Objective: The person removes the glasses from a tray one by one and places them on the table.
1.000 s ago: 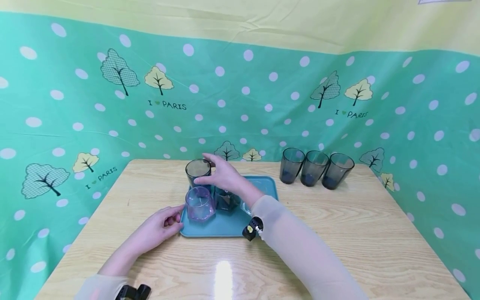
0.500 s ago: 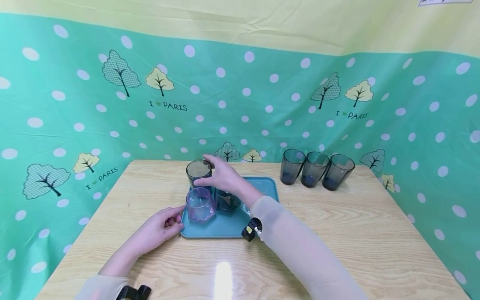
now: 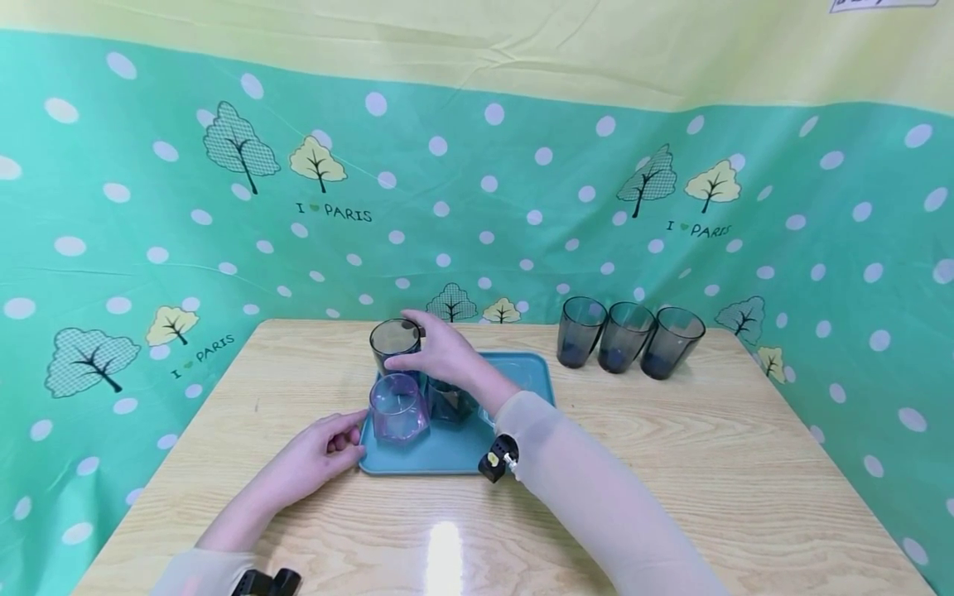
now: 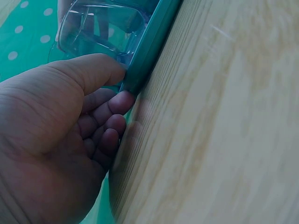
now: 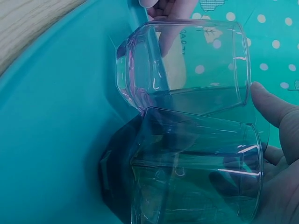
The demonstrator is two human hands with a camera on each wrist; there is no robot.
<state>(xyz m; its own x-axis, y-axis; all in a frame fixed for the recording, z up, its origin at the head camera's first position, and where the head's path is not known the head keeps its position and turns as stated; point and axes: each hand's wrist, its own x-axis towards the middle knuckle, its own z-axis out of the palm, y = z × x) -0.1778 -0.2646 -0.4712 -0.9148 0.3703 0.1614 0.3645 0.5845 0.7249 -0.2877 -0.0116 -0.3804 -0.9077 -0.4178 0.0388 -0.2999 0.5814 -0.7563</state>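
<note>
My right hand (image 3: 443,352) grips a tall smoky-grey glass (image 3: 395,341) at the back left corner of the blue tray (image 3: 440,457), thumb in front and fingers behind. Just in front of it on the tray stands a short pink-tinted glass (image 3: 398,414), with a short dark faceted glass (image 3: 450,406) to its right. The right wrist view shows both short glasses close up, the hand lying beyond their rims. My left hand (image 3: 316,451) pinches the tray's left edge; in the left wrist view the thumb (image 4: 110,70) lies at the rim, the fingertips below it.
Three tall smoky-grey glasses (image 3: 624,338) stand in a row at the back right of the wooden table (image 3: 671,463). My right forearm crosses the tray and partly hides a clear glass (image 3: 486,414). A green dotted curtain (image 3: 477,190) hangs behind the table.
</note>
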